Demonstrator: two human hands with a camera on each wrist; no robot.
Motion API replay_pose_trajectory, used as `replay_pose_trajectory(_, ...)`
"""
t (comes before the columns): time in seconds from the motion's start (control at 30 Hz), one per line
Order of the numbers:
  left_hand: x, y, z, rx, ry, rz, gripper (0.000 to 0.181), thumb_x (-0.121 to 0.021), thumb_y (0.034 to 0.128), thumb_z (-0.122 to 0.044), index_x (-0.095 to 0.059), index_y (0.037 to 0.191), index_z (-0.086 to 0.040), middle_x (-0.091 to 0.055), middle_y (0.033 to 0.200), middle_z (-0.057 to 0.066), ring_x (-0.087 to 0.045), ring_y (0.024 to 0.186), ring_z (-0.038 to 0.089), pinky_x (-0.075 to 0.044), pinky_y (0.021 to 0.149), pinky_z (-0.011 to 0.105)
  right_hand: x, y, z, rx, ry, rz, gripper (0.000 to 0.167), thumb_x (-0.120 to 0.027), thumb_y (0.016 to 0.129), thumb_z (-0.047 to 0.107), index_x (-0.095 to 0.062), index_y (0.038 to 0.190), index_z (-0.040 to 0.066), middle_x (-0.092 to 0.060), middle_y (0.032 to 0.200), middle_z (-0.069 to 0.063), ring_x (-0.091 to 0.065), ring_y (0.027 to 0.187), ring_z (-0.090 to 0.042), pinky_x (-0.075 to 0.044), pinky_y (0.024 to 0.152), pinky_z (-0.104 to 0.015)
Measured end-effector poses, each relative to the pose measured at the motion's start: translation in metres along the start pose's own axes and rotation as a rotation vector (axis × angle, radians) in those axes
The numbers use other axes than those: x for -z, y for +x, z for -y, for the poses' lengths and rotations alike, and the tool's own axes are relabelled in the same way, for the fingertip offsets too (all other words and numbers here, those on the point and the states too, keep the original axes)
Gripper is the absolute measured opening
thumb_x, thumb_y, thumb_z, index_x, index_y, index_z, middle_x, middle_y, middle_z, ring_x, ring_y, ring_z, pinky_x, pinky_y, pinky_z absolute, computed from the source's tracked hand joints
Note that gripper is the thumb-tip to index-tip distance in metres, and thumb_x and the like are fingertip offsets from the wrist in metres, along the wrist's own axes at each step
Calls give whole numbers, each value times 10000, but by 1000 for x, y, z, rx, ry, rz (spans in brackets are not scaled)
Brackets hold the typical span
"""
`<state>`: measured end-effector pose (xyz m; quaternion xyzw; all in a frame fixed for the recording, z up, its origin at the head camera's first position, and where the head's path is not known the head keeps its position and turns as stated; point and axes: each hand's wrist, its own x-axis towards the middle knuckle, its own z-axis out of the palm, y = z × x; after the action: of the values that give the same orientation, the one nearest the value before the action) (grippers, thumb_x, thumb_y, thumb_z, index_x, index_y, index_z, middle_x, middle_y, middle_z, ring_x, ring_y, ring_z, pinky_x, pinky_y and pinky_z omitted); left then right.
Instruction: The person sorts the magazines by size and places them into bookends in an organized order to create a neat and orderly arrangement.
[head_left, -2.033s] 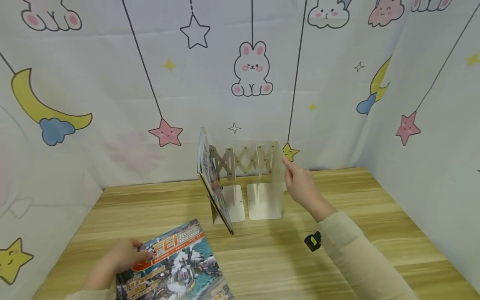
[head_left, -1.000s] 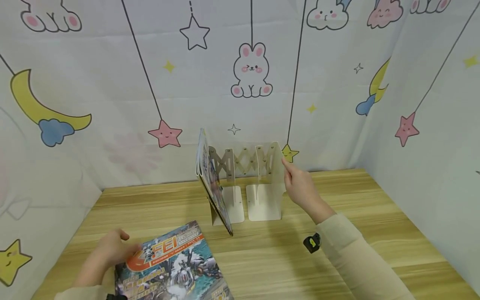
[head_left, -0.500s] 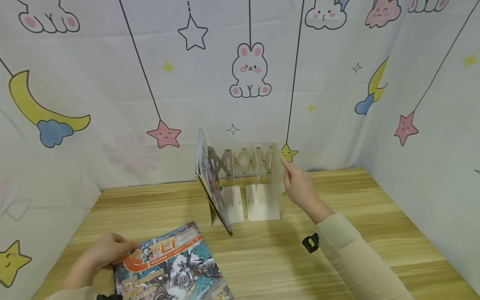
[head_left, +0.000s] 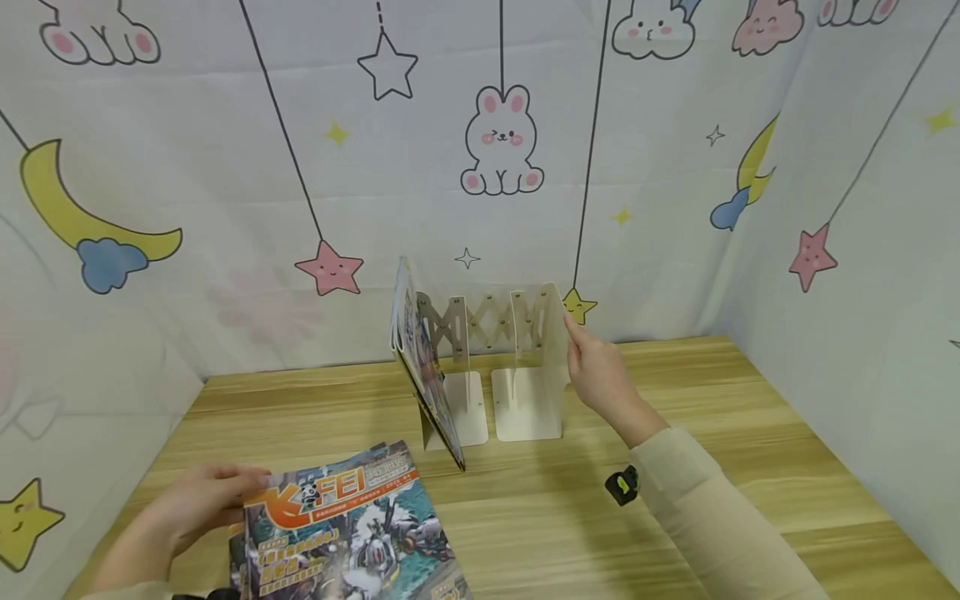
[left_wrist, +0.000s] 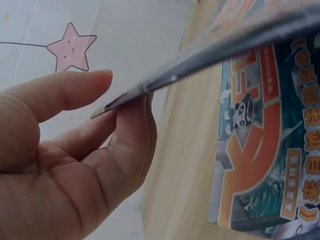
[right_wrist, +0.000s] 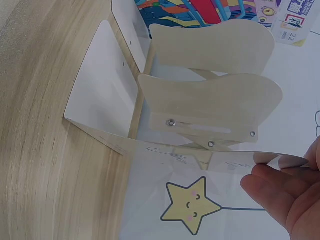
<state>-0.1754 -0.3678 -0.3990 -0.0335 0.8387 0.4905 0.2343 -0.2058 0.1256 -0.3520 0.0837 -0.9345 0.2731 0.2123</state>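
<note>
My left hand (head_left: 183,508) is at the upper left corner of a colourful magazine (head_left: 367,546). In the left wrist view the fingers (left_wrist: 131,132) curl under the raised edge of a magazine (left_wrist: 200,59), with the thumb above. Another magazine (left_wrist: 257,145) with a panda logo lies beneath. With my right hand (head_left: 606,383) I hold the upper edge of the right end panel of a cream expandable book rack (head_left: 527,408). The right wrist view shows that panel (right_wrist: 112,140) between thumb and fingers (right_wrist: 280,182). Several thin books (head_left: 427,362) lean at the rack's left end.
The rack stands near the back of the wooden table (head_left: 600,500), before a patterned white curtain (head_left: 420,183). Upright dividers (right_wrist: 215,97) stand between its ends. A black device (head_left: 622,485) is at the right wrist. More curtain borders both sides.
The left hand shifted left, then took the top magazine's corner. That magazine has risen slightly and moved right, showing edges of another below. The right hand and rack stayed still.
</note>
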Motion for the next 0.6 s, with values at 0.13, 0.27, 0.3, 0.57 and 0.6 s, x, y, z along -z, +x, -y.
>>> replay_pose_trajectory(0.13, 3, -4, 2, -32, -92, 62, 492, -551, 963, -202, -465, 1307, 139, -651, 1119, 100, -639, 927, 115, -561, 805, 306, -1, 0, 0, 3, -4, -1, 439, -412, 997, 63, -373, 1427, -17, -468, 564, -74, -270, 364, -87, -298, 371, -184)
replay_pose_trajectory(0.27, 3, -8, 2, -20, -189, 97, 450, -562, 958, -210, -512, 1305, 72, -643, 977, -45, -606, 781, 95, -554, 724, 283, 0, 0, 0, -2, -10, 5, 446, -414, 996, 65, -366, 1433, -9, -453, 544, -65, -264, 366, -88, -295, 372, -188)
replay_pose_trajectory(0.3, 3, -9, 2, -13, -209, 100, 423, -565, 957, -215, -539, 1293, 40, -634, 968, -49, -594, 759, 92, -551, 706, 282, 0, -1, 0, -5, -12, 11, 449, -412, 997, 68, -362, 1437, -4, -445, 532, -60, -262, 366, -89, -293, 372, -188)
replay_pose_trajectory(0.57, 2, -8, 3, -23, -255, 96, 291, -563, 959, -228, -644, 1150, -25, -606, 1040, -20, -631, 909, 97, -566, 765, 285, 0, -1, 0, -10, -11, 17, 453, -411, 998, 71, -355, 1442, 3, -444, 532, -59, -259, 363, -91, -295, 372, -193)
replay_pose_trajectory(0.6, 2, -7, 2, -28, -242, 92, 298, -560, 960, -232, -640, 1136, -5, -609, 1045, -14, -627, 930, 100, -565, 778, 283, 0, -1, 0, -7, -10, 13, 452, -411, 997, 69, -358, 1440, 1, -450, 542, -65, -260, 363, -91, -296, 373, -193)
